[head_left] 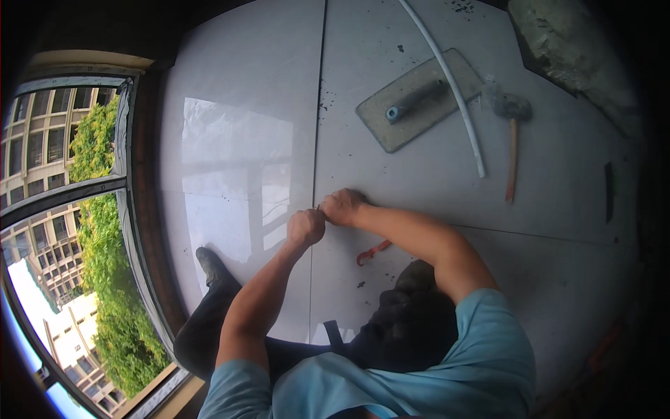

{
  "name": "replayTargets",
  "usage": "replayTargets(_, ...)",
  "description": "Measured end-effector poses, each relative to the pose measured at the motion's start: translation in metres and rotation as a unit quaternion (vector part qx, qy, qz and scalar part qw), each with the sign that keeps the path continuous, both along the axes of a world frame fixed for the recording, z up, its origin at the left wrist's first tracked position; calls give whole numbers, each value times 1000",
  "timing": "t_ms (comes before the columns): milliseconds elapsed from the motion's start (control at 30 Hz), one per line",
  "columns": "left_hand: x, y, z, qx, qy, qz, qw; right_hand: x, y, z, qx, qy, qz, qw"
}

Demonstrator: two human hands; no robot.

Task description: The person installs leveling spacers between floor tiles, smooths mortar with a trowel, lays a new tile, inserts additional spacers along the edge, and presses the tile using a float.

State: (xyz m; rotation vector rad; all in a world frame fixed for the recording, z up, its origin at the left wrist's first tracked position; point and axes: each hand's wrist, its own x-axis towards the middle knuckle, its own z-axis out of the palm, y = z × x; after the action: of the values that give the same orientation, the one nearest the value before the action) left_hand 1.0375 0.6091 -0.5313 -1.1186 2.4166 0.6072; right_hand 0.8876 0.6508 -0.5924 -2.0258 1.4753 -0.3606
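My left hand [306, 228] and my right hand [342, 207] meet low over the dark joint [318, 126] between large glossy grey floor tiles [237, 140]. Both are closed, with fingers curled and knuckles nearly touching. A tiny dark bit shows between them, too small to name. Just below my right forearm lies an orange-red hooked tool [366, 257], partly hidden by the arm. Beyond my right hand a rectangular float [384, 133] with a dark handle rests on the tile.
A pale thin tube [466, 115] lies across the float. To its right is a mallet [513, 108] with a dark head and wooden handle. A crumpled plastic-like heap [572, 56] sits at the far right. A window [125, 160] lines the left side. Dark crumbs [361, 285] dot the tiles.
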Motion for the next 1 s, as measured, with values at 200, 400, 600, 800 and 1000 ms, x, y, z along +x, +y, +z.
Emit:
replayTargets(200, -8, 4, 15, 7, -27, 20, 999, -4, -3, 24, 21, -65, -74, 995)
replayTargets(400, 2, 3, 9, 6, -42, 33, 999, -8, -33, 16, 12, -16, 158, 987)
replayTargets(600, 2, 3, 2, 0, -24, 55, 998, 13, -8, -10, -139, -22, -39, 989)
replayTargets(800, -6, 1, 14, 1, -54, 52, 997, 18, 9, -8, -252, -46, -147, 955)
replayTargets(1000, -16, -21, 26, 39, -130, -36, 990, 15, 10, 2, -222, -62, -139, 963)
